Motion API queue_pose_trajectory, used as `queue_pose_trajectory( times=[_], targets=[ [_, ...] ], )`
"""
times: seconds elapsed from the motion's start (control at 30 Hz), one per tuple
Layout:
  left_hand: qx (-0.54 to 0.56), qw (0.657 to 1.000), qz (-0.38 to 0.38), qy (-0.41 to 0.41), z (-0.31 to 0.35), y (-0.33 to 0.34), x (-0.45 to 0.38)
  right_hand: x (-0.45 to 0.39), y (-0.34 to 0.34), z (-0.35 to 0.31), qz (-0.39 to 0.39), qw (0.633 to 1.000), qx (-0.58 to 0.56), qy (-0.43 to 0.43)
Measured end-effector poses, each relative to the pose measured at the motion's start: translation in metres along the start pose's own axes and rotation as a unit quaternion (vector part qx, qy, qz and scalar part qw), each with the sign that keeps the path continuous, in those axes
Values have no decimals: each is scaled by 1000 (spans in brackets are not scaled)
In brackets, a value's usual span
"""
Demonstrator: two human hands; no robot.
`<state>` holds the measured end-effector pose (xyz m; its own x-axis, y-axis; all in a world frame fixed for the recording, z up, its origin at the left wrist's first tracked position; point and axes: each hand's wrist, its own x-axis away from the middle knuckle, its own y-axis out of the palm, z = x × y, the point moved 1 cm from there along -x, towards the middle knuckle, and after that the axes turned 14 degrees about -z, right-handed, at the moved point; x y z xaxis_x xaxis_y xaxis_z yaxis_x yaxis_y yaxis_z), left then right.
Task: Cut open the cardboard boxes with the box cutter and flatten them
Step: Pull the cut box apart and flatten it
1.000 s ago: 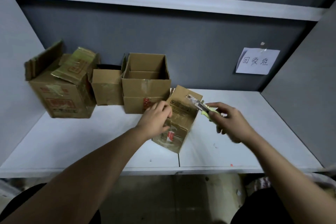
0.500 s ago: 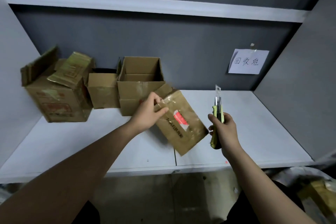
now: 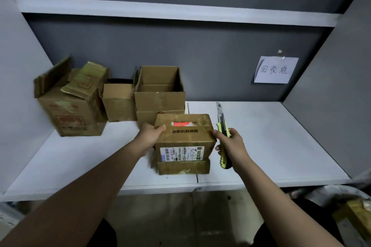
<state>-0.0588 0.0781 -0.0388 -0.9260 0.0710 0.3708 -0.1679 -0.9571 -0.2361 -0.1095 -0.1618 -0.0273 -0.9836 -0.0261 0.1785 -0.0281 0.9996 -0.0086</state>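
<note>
A small taped cardboard box (image 3: 183, 142) with a red sticker on top and a white shipping label on its near face stands on the white shelf (image 3: 261, 146), near the front edge. My left hand (image 3: 149, 137) grips its upper left corner. My right hand (image 3: 230, 146) holds a yellow-and-black box cutter (image 3: 222, 136) upright, blade out and pointing up, just right of the box; its forefinger touches the box's upper right edge.
Three opened cardboard boxes stand at the back left: a large one with torn flaps (image 3: 70, 102), a small one (image 3: 118, 102) and an open-topped one (image 3: 159, 94). A paper note (image 3: 275, 70) is taped to the grey back wall. Grey side panels close in the shelf.
The small box, held tilted in the air by my left hand, has been turned and now stands square on the shelf. My right hand with the cutter has come in against its right side.
</note>
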Motion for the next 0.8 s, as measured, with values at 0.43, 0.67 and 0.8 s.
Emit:
queue_pose_trajectory(
  times=[0.43, 0.67, 0.8],
  targets=[
    [43, 998, 10, -51, -25, -6, -4, -12, 19, 31, -4, 996, -68, 53],
    [-479, 850, 49, 212, -2, 17, 13, -11, 17, 38, -11, 992, -103, 73],
    [-612, 763, -154, 139, 29, 52, -4, -9, 8, 39, -21, 989, -110, 96]
  ],
)
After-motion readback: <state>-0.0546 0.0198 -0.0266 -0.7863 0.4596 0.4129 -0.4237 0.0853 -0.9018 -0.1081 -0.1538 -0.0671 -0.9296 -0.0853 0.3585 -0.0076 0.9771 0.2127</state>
